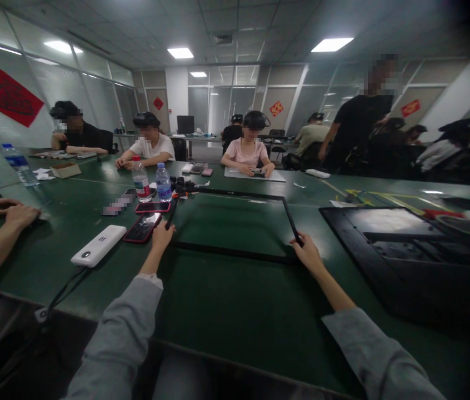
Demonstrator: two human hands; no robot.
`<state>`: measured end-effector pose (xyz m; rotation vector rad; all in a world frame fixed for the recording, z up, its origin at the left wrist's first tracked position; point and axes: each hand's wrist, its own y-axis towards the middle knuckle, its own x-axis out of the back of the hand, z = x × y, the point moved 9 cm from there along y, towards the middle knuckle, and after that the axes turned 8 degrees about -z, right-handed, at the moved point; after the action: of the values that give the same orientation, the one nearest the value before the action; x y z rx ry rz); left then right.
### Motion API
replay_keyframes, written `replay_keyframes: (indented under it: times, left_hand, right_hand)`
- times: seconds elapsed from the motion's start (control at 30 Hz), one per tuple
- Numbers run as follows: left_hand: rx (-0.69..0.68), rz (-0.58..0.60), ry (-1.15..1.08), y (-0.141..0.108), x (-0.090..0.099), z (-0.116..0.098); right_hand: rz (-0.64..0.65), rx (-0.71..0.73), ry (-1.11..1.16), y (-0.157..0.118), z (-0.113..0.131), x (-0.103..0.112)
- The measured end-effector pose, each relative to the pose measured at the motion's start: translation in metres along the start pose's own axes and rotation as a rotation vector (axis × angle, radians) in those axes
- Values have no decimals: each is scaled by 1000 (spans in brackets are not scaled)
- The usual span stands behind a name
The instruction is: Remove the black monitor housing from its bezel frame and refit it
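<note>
A thin black rectangular frame (235,253), like a monitor bezel, is held over the green table (243,311); its middle is open and the table shows through. My left hand (162,235) grips the frame's left side, close to a dark phone in a red case (142,226). On the opposite side, my right hand (308,251) has its fingers closed round the frame's right edge near the front corner. Whether the front bar touches the table I cannot tell. To the right lies a large black panel (385,278), apart from my right hand.
Left of the frame are a white power bank (98,245) with a cable, a second phone (153,207) and two bottles (142,179) (163,182). Another person's hands (20,214) rest at far left. Several people sit around; one person (355,128) stands at back right.
</note>
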<state>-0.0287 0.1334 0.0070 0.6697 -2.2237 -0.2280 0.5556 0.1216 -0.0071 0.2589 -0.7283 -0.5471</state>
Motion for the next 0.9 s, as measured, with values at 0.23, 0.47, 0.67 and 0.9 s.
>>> replay_keyframes:
  times: [0.23, 0.47, 0.67, 0.9]
  left_hand:
    - [-98, -43, 193, -6, 5, -10]
    - [-111, -57, 231, -14, 1, -7]
    - [-104, -16, 253, -14, -1, -9]
    - [-129, 13, 345, -15, -1, -13]
  right_hand:
    - [4, 85, -73, 6, -5, -3]
    - [44, 39, -218, 5, -11, -8]
    - [73, 13, -274, 5, -11, -8]
    - [62, 48, -182, 3, -8, -7]
